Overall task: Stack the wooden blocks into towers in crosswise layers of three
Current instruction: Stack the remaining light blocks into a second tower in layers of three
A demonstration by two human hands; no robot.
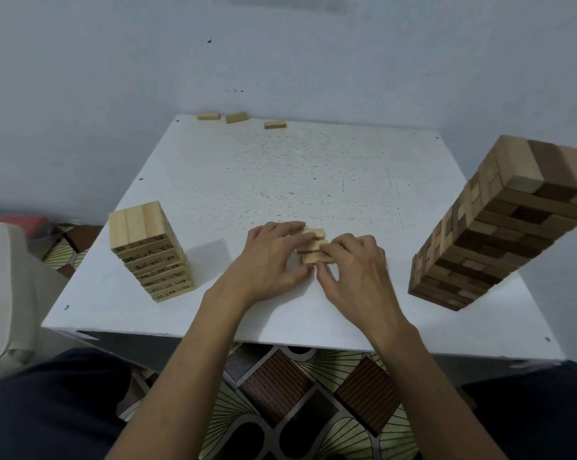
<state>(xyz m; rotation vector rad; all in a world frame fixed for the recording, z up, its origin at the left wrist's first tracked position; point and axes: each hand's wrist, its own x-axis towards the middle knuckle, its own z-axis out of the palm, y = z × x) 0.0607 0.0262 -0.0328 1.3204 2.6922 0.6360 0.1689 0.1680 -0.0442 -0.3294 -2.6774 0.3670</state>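
Both grips are on one small block group (313,248), which sits right between them on the table (280,167).

Left grip (273,257) is a bare hand. Its fingers lie fairly straight over the group's left part and far edge, with the thumb at the near side. It presses and is not wrapped round.

Right grip (356,263) has bent fingers, tips against the group's right ends, thumb tucked at the near corner. It pinches the group. The two thumbs nearly meet just in front of the blocks.

We read the group as pale blocks lying side by side with dark gaps between. The fingers cover both ends, so we can't tell the exact count or whether there is a lower layer.

Well out past the left grip's outer side stands the pale tower (151,250), upright. The numbers printed on its block sides are too blurred to read.

Well out past the right grip stands the taller mixed-brown tower (499,227). It looks tilted in this wide view, and its top right corner is cut off by the frame edge.

Far beyond both grips, at the table's back edge, lie three loose blocks (237,117), apart from one another.

Nearer than the grips we see the forearms, dark-clothed knees and the patterned floor (313,393). A white object (1,293) left of the table is cut off, and we can't tell what it is.
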